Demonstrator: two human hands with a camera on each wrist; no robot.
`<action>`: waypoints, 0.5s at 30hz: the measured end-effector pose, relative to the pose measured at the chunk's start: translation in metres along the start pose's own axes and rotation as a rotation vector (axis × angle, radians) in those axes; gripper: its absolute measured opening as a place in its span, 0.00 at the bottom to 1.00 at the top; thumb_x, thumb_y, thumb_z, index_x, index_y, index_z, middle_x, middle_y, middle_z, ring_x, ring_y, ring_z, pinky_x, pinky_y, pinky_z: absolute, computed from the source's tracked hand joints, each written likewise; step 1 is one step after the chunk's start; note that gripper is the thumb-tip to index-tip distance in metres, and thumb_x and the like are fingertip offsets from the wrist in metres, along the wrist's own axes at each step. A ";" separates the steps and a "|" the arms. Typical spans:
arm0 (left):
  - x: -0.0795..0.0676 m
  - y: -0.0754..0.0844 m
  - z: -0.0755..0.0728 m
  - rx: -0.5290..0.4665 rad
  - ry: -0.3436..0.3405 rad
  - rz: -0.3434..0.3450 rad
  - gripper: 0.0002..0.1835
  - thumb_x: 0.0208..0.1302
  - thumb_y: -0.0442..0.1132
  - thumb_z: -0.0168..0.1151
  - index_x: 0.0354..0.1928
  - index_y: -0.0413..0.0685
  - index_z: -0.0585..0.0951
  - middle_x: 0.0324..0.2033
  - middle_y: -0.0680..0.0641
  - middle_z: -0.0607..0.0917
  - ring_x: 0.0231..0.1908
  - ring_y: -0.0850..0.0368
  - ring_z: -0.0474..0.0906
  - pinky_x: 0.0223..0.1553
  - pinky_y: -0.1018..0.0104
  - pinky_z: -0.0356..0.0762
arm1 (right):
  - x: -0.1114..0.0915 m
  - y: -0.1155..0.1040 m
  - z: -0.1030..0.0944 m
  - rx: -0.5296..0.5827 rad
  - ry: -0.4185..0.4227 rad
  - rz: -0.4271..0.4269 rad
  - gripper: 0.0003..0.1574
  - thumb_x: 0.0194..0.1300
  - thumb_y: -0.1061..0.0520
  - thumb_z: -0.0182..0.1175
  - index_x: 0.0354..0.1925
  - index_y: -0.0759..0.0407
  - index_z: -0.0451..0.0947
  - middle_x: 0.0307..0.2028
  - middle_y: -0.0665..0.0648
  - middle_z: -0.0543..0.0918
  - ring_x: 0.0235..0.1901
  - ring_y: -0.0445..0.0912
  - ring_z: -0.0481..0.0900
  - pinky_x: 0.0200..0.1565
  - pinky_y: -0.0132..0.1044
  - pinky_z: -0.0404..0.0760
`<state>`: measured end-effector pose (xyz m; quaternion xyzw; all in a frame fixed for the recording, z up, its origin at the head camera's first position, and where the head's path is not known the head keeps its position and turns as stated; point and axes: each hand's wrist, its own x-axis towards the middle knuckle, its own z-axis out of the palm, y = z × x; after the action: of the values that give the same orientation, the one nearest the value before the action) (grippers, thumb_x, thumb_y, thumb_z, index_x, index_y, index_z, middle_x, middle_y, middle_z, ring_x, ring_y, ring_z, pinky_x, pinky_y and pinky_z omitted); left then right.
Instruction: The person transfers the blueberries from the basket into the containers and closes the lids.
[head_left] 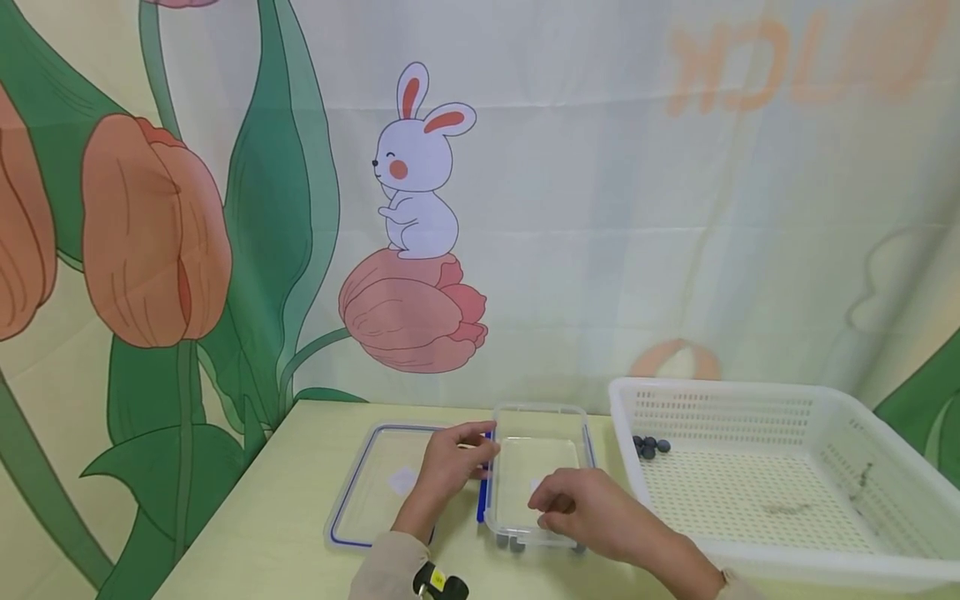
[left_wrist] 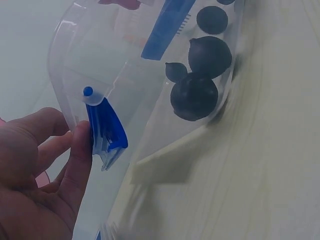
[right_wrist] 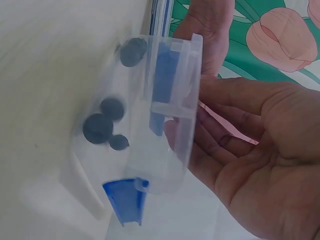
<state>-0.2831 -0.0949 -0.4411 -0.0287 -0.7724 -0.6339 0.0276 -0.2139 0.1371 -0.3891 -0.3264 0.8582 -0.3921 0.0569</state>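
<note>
A clear plastic container (head_left: 537,492) with blue side latches stands on the table without its lid. Several dark blue round fruits, which look like blueberries (left_wrist: 194,97), lie along its bottom. My left hand (head_left: 453,462) holds the container's left rim, its fingers beside a blue latch (left_wrist: 107,131) that hangs outward. My right hand (head_left: 592,512) hovers over the near right part, fingers loosely bent. In the right wrist view a fingertip (right_wrist: 172,134) shows through the wall, and I see nothing held. Left of the container lies the clear lid (head_left: 367,508) with a blue seal.
A white perforated basket (head_left: 750,558) stands close on the right, with several blueberries (head_left: 649,448) in its far left corner. The table (head_left: 262,517) ends at a printed curtain (head_left: 570,250) behind. A dark device with a yellow label (head_left: 440,581) sits on my left wrist.
</note>
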 end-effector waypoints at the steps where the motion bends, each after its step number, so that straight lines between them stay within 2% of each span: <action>1: 0.000 0.000 0.000 0.000 0.000 -0.001 0.22 0.66 0.34 0.73 0.63 0.43 0.86 0.44 0.43 0.84 0.38 0.54 0.83 0.39 0.65 0.90 | 0.000 0.000 -0.002 -0.003 -0.002 0.003 0.07 0.67 0.64 0.72 0.43 0.59 0.87 0.38 0.50 0.88 0.35 0.38 0.85 0.38 0.32 0.86; 6: -0.001 0.000 0.000 0.004 -0.001 0.002 0.22 0.66 0.34 0.73 0.63 0.44 0.86 0.44 0.44 0.83 0.38 0.54 0.82 0.39 0.65 0.90 | -0.001 -0.006 -0.018 -0.016 0.009 0.013 0.07 0.68 0.63 0.72 0.44 0.56 0.87 0.38 0.48 0.88 0.36 0.39 0.86 0.38 0.33 0.87; 15: 0.000 -0.001 -0.001 -0.004 -0.006 0.013 0.23 0.66 0.33 0.73 0.63 0.43 0.86 0.44 0.43 0.84 0.37 0.55 0.83 0.38 0.64 0.91 | -0.006 -0.017 -0.063 -0.062 0.085 -0.023 0.08 0.70 0.60 0.72 0.47 0.56 0.88 0.40 0.47 0.88 0.39 0.40 0.87 0.42 0.34 0.88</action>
<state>-0.2834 -0.0957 -0.4416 -0.0356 -0.7711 -0.6350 0.0292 -0.2229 0.1732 -0.3349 -0.3210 0.8678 -0.3793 0.0059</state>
